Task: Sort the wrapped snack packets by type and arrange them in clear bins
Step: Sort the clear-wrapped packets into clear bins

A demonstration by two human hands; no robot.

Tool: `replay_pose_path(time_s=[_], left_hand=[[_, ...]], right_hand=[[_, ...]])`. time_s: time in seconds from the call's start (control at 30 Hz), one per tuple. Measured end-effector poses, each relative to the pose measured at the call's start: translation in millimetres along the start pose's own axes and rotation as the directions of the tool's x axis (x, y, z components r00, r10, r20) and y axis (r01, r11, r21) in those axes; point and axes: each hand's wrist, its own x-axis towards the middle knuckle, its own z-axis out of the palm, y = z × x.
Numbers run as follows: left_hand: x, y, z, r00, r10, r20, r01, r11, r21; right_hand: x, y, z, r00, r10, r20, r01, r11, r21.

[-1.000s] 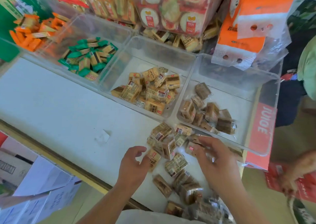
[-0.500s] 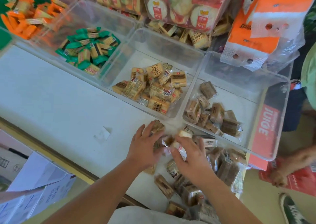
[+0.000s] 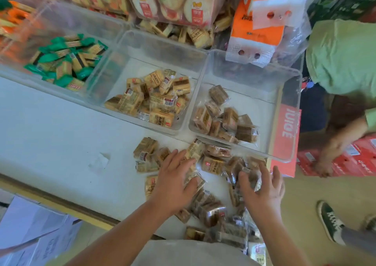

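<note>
Sorting step: the loose pile on the table is being picked through, just in front of the bins.
Left hand: fingers are being spread flat over tan packets; nothing is being gripped.
Right hand: fingers are being curled round a brown clump.
Bins: tan packets are being gathered in the middle bin, brown ones in the right bin.
Next move, judged: the brown clump is being readied for lifting over the near wall into the right bin, tan strays being left out.

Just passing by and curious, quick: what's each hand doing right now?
Left hand: open, fingers flat on the loose packets on the table.
Right hand: fingers curled round a clump of brown packets.
</note>
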Motion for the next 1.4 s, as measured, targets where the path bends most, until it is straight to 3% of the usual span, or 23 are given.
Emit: replay_pose_path(time_s=[0.1, 0.23, 0.57, 0.67, 0.77, 0.8, 0.87, 0.9, 0.97, 1.13, 1.4], left_hand=[[-7, -1, 5, 0.998, 0.003, 0.064, -0.005, 1.0, 0.023], [-25, -10, 1, 0.998, -0.001, 0.062, 0.002, 1.0, -0.018], [-53, -24, -8, 0.997, -0.072, 0.019, 0.072, 0.997, 0.003], [-60, -23, -10, 0.998, -0.061, 0.008, 0.06, 0.998, 0.008], [-69, -12, -10, 0.998, -0.051, 0.021, 0.05, 0.998, 0.029], [-73, -6, -8, 0.998, -0.049, 0.029, 0.048, 0.998, 0.038], [-83, 6, -6, 0.997, -0.047, 0.064, 0.045, 0.998, 0.036], [-87, 12, -4, 0.992, -0.054, 0.114, 0.051, 0.998, 0.032], [-94, 19, 1, 0.967, -0.082, 0.242, 0.072, 0.996, 0.049], [-102, 28, 11, 0.91, -0.162, 0.383, 0.122, 0.985, 0.126], [-110, 4, 20, 0.921, -0.185, 0.344, 0.13, 0.975, 0.178]], right_hand=[[12, 5, 12, 0.991, 0.071, 0.116, -0.082, 0.993, 0.089], [2, 2, 35, 0.993, 0.066, 0.098, -0.08, 0.986, 0.145], [-18, -32, 62, 0.933, -0.07, 0.352, -0.014, 0.973, 0.23], [-33, -19, 31, 0.964, -0.113, 0.242, 0.069, 0.98, 0.184], [-64, 16, 11, 0.979, -0.196, -0.048, 0.197, 0.98, 0.01], [-76, 30, 8, 0.985, -0.159, -0.073, 0.155, 0.987, -0.05], [-94, 56, 9, 0.994, 0.11, 0.028, -0.107, 0.991, -0.084], [-102, 64, 13, 0.965, 0.238, 0.111, -0.227, 0.969, -0.098], [-112, 72, 26, 0.905, 0.36, 0.227, -0.341, 0.932, -0.121], [-124, 50, 57, 0.892, 0.436, 0.115, -0.429, 0.9, -0.081], [-123, 18, 90, 0.905, 0.409, 0.115, -0.421, 0.9, 0.116]])
